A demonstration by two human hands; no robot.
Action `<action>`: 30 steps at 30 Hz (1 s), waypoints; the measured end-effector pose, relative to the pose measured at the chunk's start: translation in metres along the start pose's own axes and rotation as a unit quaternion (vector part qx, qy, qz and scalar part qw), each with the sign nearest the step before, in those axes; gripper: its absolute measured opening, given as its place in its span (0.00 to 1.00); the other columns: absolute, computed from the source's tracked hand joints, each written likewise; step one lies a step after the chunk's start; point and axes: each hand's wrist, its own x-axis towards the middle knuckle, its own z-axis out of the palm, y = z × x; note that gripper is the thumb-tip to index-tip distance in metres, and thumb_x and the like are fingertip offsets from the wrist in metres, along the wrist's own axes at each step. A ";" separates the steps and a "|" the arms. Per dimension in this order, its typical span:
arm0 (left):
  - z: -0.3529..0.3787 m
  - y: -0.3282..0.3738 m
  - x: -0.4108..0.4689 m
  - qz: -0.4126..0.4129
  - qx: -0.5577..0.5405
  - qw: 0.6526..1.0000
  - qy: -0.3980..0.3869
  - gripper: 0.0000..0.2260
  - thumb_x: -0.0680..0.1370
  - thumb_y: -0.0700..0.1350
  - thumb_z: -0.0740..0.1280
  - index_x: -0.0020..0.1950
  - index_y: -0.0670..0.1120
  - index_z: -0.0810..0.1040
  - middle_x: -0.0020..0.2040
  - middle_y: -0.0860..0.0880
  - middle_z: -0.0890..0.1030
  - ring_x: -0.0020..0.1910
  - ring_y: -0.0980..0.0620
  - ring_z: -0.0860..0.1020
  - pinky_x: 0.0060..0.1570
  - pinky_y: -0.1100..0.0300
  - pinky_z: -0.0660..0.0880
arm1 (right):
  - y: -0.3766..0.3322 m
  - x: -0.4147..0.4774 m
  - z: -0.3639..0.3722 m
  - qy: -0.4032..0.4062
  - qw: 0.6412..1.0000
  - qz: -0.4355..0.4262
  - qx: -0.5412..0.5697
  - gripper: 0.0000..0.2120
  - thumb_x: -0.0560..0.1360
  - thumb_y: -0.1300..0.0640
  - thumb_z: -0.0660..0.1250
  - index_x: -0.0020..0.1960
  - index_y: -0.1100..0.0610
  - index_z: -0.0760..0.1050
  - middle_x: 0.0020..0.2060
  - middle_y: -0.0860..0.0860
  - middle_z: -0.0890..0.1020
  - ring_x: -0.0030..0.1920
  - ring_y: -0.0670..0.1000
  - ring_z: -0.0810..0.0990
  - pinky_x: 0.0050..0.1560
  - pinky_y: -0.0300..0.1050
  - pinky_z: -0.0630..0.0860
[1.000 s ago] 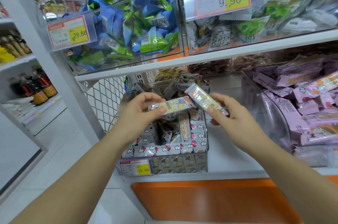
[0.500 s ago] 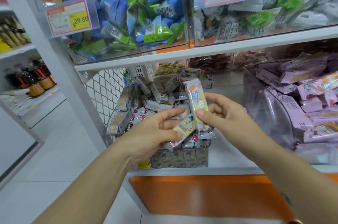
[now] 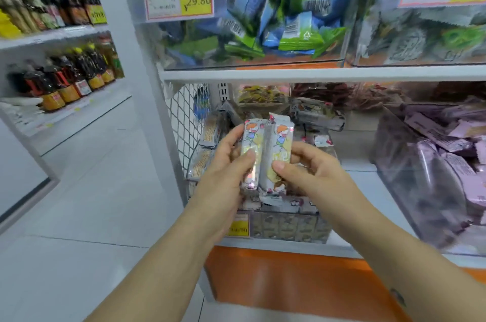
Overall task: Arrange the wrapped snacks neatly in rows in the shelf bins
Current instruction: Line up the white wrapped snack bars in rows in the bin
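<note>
Fingers [image 3: 233, 137] of the left hand [image 3: 221, 177] curl behind a long white foil-wrapped snack bar [image 3: 252, 148] printed with an orange-haired cartoon child. The thumb presses on its front below the middle, so the bar is pinched upright. Right-hand fingers [image 3: 306, 148] wrap behind a second matching white snack bar [image 3: 280, 143], and the right hand [image 3: 313, 174] pins it with the thumb low on its face.

Both bars stand side by side with their long edges touching and the print facing the camera. They are held just above the clear plastic shelf bin [image 3: 289, 228] at the left end of the lower white shelf [image 3: 360, 177]. That bin holds more of the same wrapped bars: a row is packed along its front wall, and others are heaped loosely toward the back.

A white wire-mesh side panel [image 3: 184, 122] closes the bin's left side. The white upper shelf edge [image 3: 315, 75] runs overhead, leaving an open gap above the heap. Bare shelf lies to the right, between this bin and a clear bin of lilac-wrapped snacks [image 3: 447, 169]. A yellow price tag [image 3: 238, 229] sits on the bin's front, partly hidden by the left wrist.
</note>
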 end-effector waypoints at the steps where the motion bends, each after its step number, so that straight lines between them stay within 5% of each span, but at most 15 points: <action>1: -0.004 0.002 -0.001 0.003 0.005 1.000 0.005 0.17 0.80 0.43 0.61 0.67 0.57 0.70 0.60 0.48 0.79 0.54 0.51 0.80 0.46 0.55 0.76 | -0.001 0.004 0.005 -0.002 1.000 -0.003 -0.008 0.13 0.73 0.59 0.68 0.58 0.55 0.76 0.51 0.60 0.81 0.45 0.49 0.84 0.47 0.39 0.80; 4: -0.018 0.011 -0.002 0.038 0.065 0.996 0.038 0.16 0.80 0.46 0.61 0.64 0.63 0.70 0.60 0.53 0.79 0.54 0.52 0.81 0.51 0.51 0.78 | -0.007 0.016 0.017 -0.022 1.000 -0.005 -0.021 0.17 0.69 0.52 0.70 0.58 0.51 0.76 0.50 0.55 0.83 0.48 0.49 0.83 0.51 0.42 0.79; 6: -0.028 0.016 0.000 0.068 0.113 0.989 0.068 0.18 0.81 0.44 0.60 0.59 0.69 0.70 0.59 0.57 0.78 0.55 0.52 0.80 0.56 0.46 0.76 | -0.013 0.024 0.023 -0.051 0.998 -0.004 -0.020 0.20 0.66 0.48 0.70 0.57 0.51 0.76 0.48 0.51 0.84 0.46 0.47 0.83 0.46 0.40 0.77; 9: -0.035 0.021 0.004 0.083 0.134 0.985 0.072 0.22 0.80 0.41 0.60 0.58 0.72 0.69 0.58 0.57 0.77 0.53 0.47 0.79 0.54 0.42 0.77 | -0.021 0.038 0.028 -0.085 0.996 -0.005 -0.039 0.17 0.69 0.53 0.70 0.57 0.53 0.76 0.47 0.51 0.84 0.45 0.48 0.83 0.43 0.42 0.77; 12: -0.040 0.025 0.010 0.080 0.092 0.990 0.066 0.22 0.80 0.40 0.60 0.61 0.69 0.70 0.59 0.52 0.79 0.55 0.49 0.80 0.50 0.50 0.77 | -0.028 0.052 0.029 -0.113 0.992 0.003 -0.053 0.14 0.70 0.54 0.70 0.55 0.53 0.77 0.45 0.49 0.85 0.45 0.48 0.83 0.45 0.44 0.77; 17: -0.036 0.028 0.020 0.077 0.119 0.989 0.034 0.22 0.70 0.58 0.69 0.61 0.69 0.66 0.53 0.58 0.80 0.46 0.62 0.81 0.47 0.61 0.75 | -0.034 0.067 0.028 -0.124 0.990 -0.003 -0.070 0.12 0.70 0.55 0.72 0.53 0.53 0.78 0.45 0.59 0.83 0.43 0.51 0.80 0.44 0.42 0.78; 21: -0.033 0.027 0.030 0.063 0.146 0.986 0.043 0.26 0.66 0.61 0.72 0.60 0.68 0.65 0.56 0.55 0.79 0.49 0.61 0.80 0.45 0.65 0.75 | -0.030 0.073 0.025 -0.095 0.991 -0.015 -0.093 0.06 0.73 0.58 0.70 0.48 0.50 0.77 0.38 0.47 0.83 0.39 0.44 0.81 0.41 0.37 0.79; 24: -0.035 0.026 0.039 0.047 0.172 0.982 0.066 0.30 0.66 0.59 0.73 0.65 0.62 0.65 0.55 0.55 0.78 0.46 0.61 0.81 0.44 0.66 0.75 | -0.027 0.075 0.017 -0.114 0.989 -0.001 -0.095 0.08 0.73 0.58 0.69 0.52 0.51 0.78 0.47 0.49 0.84 0.44 0.46 0.83 0.46 0.40 0.80; 26: -0.037 0.025 0.044 0.054 0.239 0.965 0.088 0.24 0.71 0.55 0.72 0.65 0.59 0.67 0.56 0.57 0.77 0.47 0.62 0.80 0.46 0.64 0.76 | -0.024 0.077 0.014 -0.134 0.987 0.015 -0.085 0.11 0.74 0.60 0.68 0.56 0.52 0.78 0.50 0.51 0.84 0.47 0.49 0.83 0.50 0.44 0.81; 30: -0.044 0.020 0.048 0.085 0.477 0.869 0.101 0.26 0.71 0.60 0.68 0.67 0.60 0.66 0.62 0.58 0.73 0.56 0.58 0.75 0.55 0.53 0.76 | -0.010 0.081 0.012 -0.115 0.983 0.026 -0.137 0.09 0.75 0.62 0.67 0.54 0.54 0.78 0.45 0.52 0.85 0.44 0.52 0.83 0.53 0.51 0.80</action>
